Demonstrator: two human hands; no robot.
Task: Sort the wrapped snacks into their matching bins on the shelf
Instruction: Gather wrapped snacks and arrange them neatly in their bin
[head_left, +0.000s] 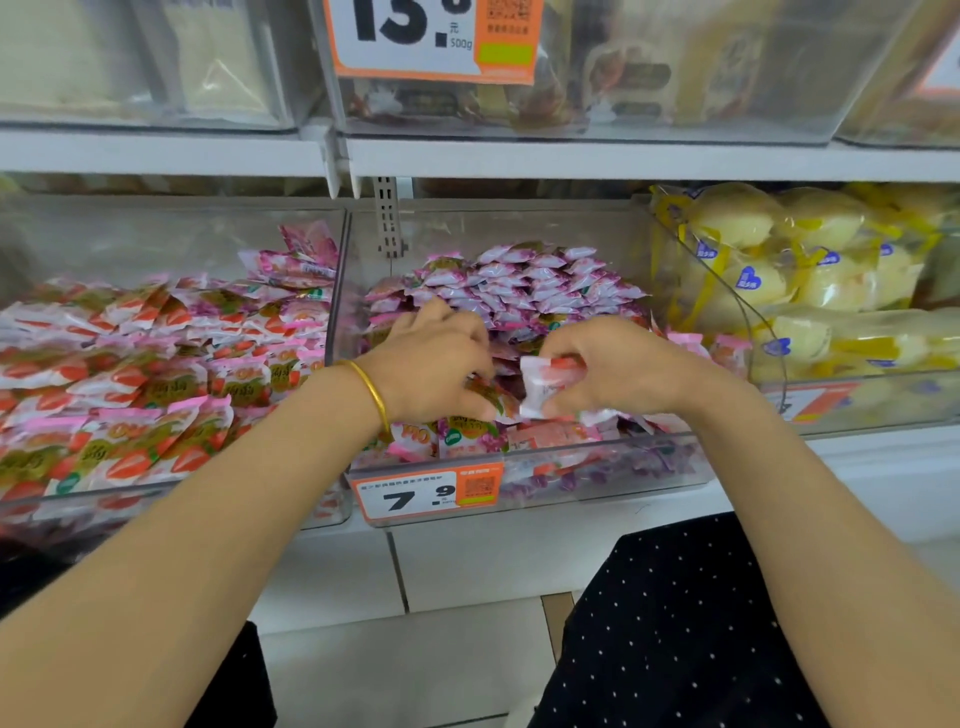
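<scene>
Both hands reach into the middle clear bin (597, 467), which holds purple-and-white wrapped snacks (524, 283) piled at the back and a few red-and-pink ones among them at the front. My right hand (618, 364) grips a red-and-white wrapped snack (545, 382) just above the front of the pile. My left hand (436, 358), with a gold bangle on its wrist, lies palm down on the pile; its thumb and fingers pinch a dark wrapped snack (491, 392). The left bin (332, 312) is full of red-and-pink strawberry-print snacks (156, 364).
A bin of yellow wrapped cakes (810, 270) stands to the right. An orange price tag reading 7.9 (426, 493) hangs on the middle bin's front. Above, a white shelf edge (571, 158) carries more clear bins and a larger price tag (431, 36). Black dotted clothing shows below.
</scene>
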